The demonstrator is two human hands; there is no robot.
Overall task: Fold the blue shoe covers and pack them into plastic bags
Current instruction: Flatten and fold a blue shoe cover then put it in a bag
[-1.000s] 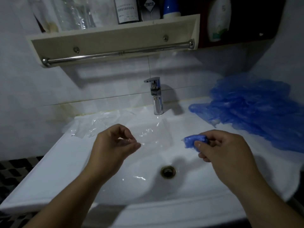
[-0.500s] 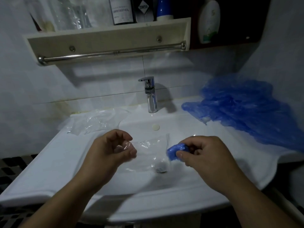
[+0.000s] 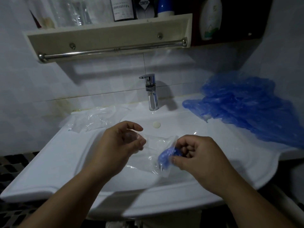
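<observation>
Over the sink basin, the left hand pinched one edge of a clear plastic bag. The right hand, fingers curled, gripped a folded shoe cover at the bag's other edge. Beyond, loose blue shoe covers crowded the counter along its right rim.

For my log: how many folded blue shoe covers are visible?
1: folded shoe cover pinched by the right hand at the clear bag; the blue pile may hide others.

bottles cropped above, folded cover half-hidden
</observation>
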